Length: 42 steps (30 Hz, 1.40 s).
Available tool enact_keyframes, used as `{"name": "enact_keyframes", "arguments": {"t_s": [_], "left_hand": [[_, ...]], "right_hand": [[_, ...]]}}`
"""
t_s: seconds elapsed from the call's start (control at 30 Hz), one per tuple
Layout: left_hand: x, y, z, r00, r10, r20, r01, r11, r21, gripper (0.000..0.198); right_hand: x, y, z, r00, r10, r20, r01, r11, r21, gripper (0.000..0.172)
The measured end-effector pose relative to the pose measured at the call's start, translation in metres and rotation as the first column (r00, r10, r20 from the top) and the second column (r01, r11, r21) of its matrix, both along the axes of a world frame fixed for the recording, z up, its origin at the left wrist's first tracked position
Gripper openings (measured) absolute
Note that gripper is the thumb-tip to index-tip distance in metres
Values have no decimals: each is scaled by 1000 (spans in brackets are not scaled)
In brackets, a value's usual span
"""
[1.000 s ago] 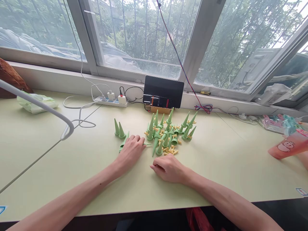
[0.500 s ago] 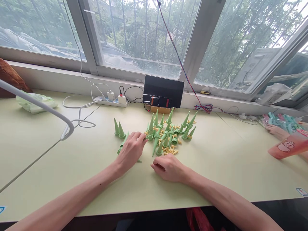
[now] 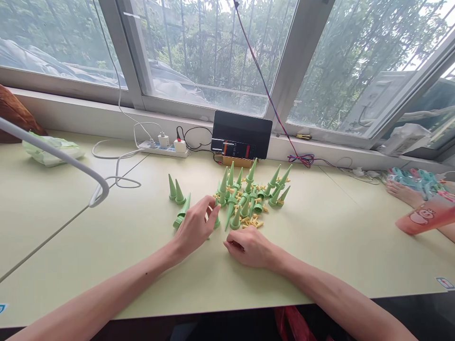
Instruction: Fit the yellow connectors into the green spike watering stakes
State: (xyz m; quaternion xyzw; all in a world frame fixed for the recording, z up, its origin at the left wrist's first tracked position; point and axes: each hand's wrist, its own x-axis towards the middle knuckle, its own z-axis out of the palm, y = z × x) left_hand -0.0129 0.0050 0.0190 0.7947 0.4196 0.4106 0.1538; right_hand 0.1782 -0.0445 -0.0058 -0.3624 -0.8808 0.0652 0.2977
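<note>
My left hand (image 3: 197, 222) is closed around a green plastic watering spike (image 3: 217, 219), which stands point up between thumb and fingers at the near left edge of a pile. My right hand (image 3: 249, 247) rests on the table just in front of the pile, its fingers curled; whatever is inside them is hidden. The pile of green spikes (image 3: 231, 208) mixes upright and lying pieces. Small yellow valve pieces (image 3: 253, 221) lie among them and at the near side. Left of the pile, two spikes (image 3: 179, 194) stand upright and others (image 3: 182, 215) lie beside my left hand.
A dark tablet (image 3: 241, 132) leans at the window, with a lit phone screen (image 3: 236, 149) before it. A power strip (image 3: 167, 149) and white cables lie behind on the left. At the right are a pink printed cup (image 3: 423, 217) and another person's hand (image 3: 403, 193).
My left hand's fingers have lifted and turned, and the spike in them has gone from lying tilted to standing upright. My right hand has barely moved.
</note>
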Motion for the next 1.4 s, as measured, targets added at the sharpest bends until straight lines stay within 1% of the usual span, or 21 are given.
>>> {"name": "enact_keyframes", "arguments": {"t_s": [0.1, 0.37, 0.6, 0.73, 0.83, 1.03, 1.23, 1.4], "left_hand": [[1, 0, -2, 999, -31, -29, 30, 999, -42, 20], [-2, 3, -3, 995, -25, -96, 18, 996, -82, 19], [-2, 4, -3, 994, -72, -86, 61, 990, -129, 13], [-3, 4, -1, 987, -87, -134, 66, 986, -154, 5], [-3, 4, 0, 984, -87, -156, 59, 982, -177, 4], [-2, 2, 2, 984, -46, -171, 17, 986, -166, 15], [-3, 2, 4, 982, -18, -187, -18, 982, -186, 27], [-3, 2, 5, 982, -7, -188, -31, 980, -196, 33]], "right_hand": [[1, 0, 0, 1000, -4, 5, 4, 1000, -4, 30], [2, 1, 2, 1000, -3, 0, 3, 1000, 4, 27], [2, 0, 3, 999, -17, 34, 17, 1000, 3, 26], [3, 0, 4, 999, -18, 32, 19, 1000, -13, 27], [3, 0, 4, 999, -13, 29, 14, 1000, -19, 28], [3, 0, 4, 1000, 4, 7, -4, 1000, -15, 30], [3, 0, 4, 1000, 0, -2, 0, 1000, -12, 30], [3, 0, 3, 1000, 7, -14, -7, 1000, 14, 30]]}}
